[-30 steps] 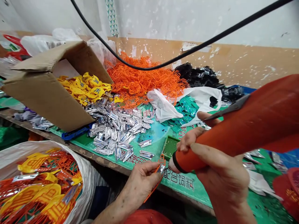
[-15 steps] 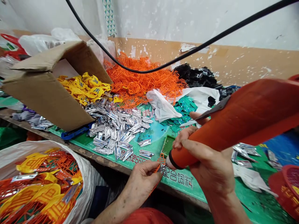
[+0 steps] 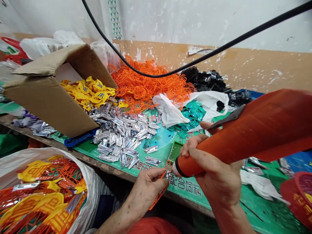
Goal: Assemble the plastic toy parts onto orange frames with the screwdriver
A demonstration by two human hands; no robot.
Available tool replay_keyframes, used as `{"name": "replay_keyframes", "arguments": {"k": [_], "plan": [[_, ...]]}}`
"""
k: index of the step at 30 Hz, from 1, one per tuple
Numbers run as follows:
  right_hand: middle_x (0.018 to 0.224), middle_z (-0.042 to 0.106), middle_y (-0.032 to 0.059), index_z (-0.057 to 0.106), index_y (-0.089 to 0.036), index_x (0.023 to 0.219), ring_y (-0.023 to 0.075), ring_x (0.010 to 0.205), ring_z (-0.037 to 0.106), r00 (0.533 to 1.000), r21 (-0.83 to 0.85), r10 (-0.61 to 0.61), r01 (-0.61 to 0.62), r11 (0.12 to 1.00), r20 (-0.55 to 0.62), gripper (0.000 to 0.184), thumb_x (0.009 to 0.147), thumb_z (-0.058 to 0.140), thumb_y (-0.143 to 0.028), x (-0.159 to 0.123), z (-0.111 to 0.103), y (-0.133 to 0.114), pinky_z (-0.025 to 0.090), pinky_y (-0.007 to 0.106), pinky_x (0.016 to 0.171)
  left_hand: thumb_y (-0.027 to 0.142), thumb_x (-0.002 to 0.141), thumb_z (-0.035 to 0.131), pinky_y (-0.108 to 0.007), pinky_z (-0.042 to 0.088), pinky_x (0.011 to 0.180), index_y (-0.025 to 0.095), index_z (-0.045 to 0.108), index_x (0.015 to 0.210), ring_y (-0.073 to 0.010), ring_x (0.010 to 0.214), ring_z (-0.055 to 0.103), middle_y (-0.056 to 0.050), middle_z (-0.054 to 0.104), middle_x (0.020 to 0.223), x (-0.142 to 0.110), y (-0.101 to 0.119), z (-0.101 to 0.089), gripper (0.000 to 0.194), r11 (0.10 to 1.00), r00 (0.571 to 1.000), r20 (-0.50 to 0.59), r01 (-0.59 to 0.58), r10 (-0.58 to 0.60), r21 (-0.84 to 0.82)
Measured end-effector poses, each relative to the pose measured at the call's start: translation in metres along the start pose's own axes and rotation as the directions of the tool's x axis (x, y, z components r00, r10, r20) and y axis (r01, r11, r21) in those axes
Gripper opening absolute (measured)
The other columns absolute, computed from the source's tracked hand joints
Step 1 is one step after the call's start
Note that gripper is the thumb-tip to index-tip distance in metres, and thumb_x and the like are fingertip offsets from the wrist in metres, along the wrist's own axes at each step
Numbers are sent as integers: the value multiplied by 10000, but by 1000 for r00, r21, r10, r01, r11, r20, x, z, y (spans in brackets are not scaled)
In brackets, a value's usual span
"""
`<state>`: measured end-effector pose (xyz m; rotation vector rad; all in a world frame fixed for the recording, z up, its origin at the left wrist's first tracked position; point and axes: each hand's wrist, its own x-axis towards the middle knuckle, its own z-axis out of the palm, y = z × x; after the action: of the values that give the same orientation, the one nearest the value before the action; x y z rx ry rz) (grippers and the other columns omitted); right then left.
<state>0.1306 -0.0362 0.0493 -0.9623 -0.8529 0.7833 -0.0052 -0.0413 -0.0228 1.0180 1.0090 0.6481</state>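
Your left hand (image 3: 148, 191) pinches an orange plastic frame (image 3: 159, 195) and a silver foil piece (image 3: 167, 175) together; your right hand (image 3: 215, 172) clenches an orange-handled tool (image 3: 234, 146), its pale tip just beside the piece. Silver pieces (image 3: 122, 139) heap beyond your left hand, a white sack (image 3: 89, 183) left of it.

A long wooden-edged workbench (image 3: 102, 165) is covered by a green printed mat (image 3: 263, 211). A heap of shiny silver pieces (image 3: 119, 139) lies at its middle, with a tangled orange plastic lattice pile (image 3: 148, 81) at 12 o'clock and a glossy black heap (image 3: 207, 78) at 1 o'clock. A crumpled white plastic bag (image 3: 169, 110) sits beside teal pieces (image 3: 192, 112). A tilted brown cardboard box (image 3: 46, 104) rests at 9 o'clock, a red plastic basket (image 3: 298, 195) at 4 o'clock.
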Motion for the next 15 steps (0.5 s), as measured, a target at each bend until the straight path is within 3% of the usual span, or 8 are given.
{"name": "replay_keyframes", "arguments": {"k": [6,11,15], "plan": [[680,592,-36,595,-226,765,137,578,563,998,-2,-26,26,1000,50,175,658,703,-140,-5,-1,6,481,343,602,334,689,690,-249,355,633,156,790,861,-151,669,493,-22,633,692,0,-2,-1,267,993,1000,21,25,-23,-112],[713,604,-49,578,-267,1031,139,594,575,999,34,-12,11,999,41,419,659,712,-131,-11,-2,11,484,349,627,302,699,700,-248,360,664,159,789,911,-147,682,516,-18,652,703,0,-4,-2,271,981,999,41,41,-34,-191],[705,606,-52,561,-278,1097,135,579,571,998,83,1,-7,996,62,495,651,707,-121,-11,-2,10,487,340,612,265,691,711,-245,364,648,145,784,926,-139,663,517,-12,651,682,0,-6,-4,274,978,998,41,56,-49,-202]]}}
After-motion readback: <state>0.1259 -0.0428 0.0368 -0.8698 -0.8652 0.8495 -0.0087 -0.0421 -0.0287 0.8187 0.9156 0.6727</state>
